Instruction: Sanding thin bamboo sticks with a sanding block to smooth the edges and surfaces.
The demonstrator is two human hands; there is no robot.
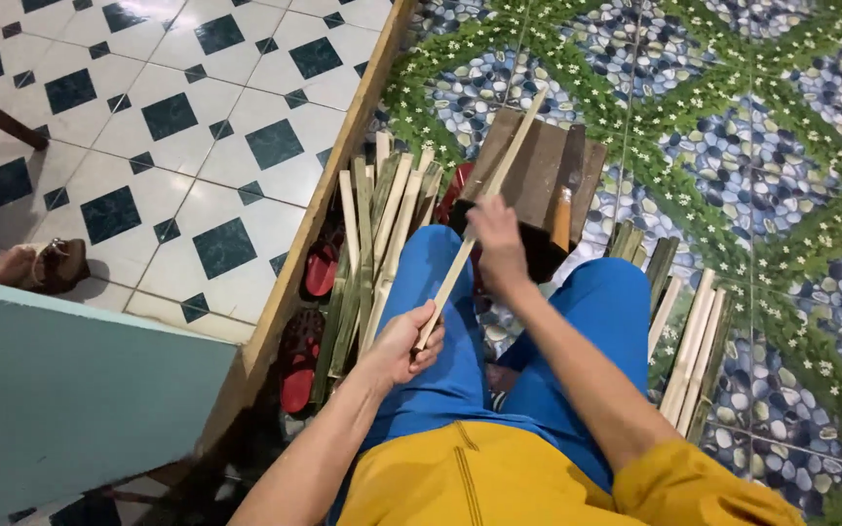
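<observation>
a long pale bamboo strip [479, 200] runs on a slant through the middle of the frame, from just above the person's blue-trousered lap up towards the top centre; the left hand [403, 343] is curled tight around its lower end, just left of centre; the right hand [496, 244] is closed over the strip further up, where it crosses a dark wooden block [538, 175] standing on the floor between the knees; whether the right hand also grips a tool i cannot tell; a pile of split bamboo slats [374, 244], green and cream, lies left of the left hand, beside red sandals [312, 312] along a wooden threshold [328, 195]; more bamboo slats [692, 346] lie at the right of the right knee on the pebble-and-leaf patterned floor mat [782, 146]; white tiles with dark squares [177, 117] fill the upper left; a teal panel [60, 390] sits at lower left.
</observation>
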